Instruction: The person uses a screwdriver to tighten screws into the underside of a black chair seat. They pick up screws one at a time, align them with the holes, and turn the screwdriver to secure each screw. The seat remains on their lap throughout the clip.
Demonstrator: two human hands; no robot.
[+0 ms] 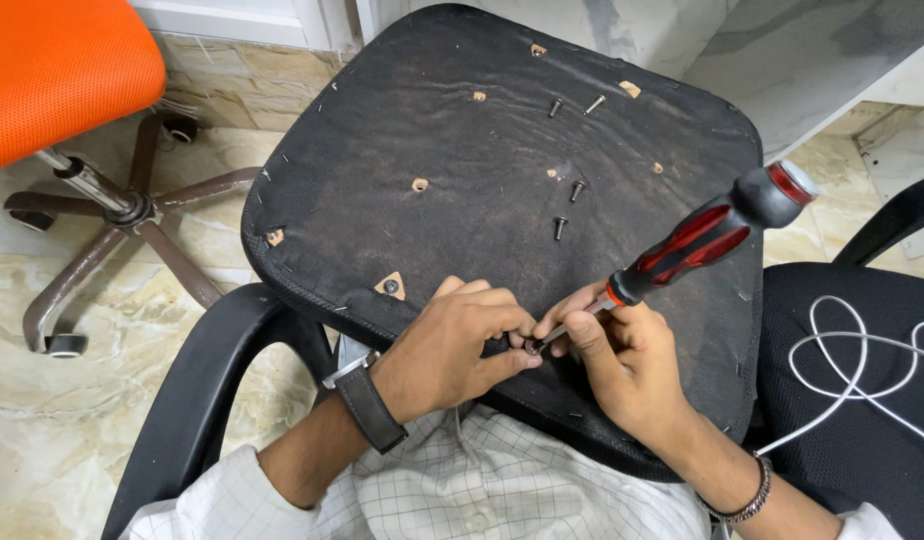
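Currently, both hands meet at the near edge of the upturned black seat base, which serves as the reference surface. The left hand pinches a small dark screw between thumb and fingertips, apparently steadying it upright so the tool tip can seat in its head. The right hand is closed around the shaft of the screwdriver close to its tip rather than on the red-and-black handle, a grip that favours fine guidance over torque; the handle angles up and away toward the far right of the seat base. Four loose screws lie on the far half of the seat base, near the exposed fastening holes. A black armrest sits at the near left of the seat base, an orange chair beyond its far left, and a white cable to its right.
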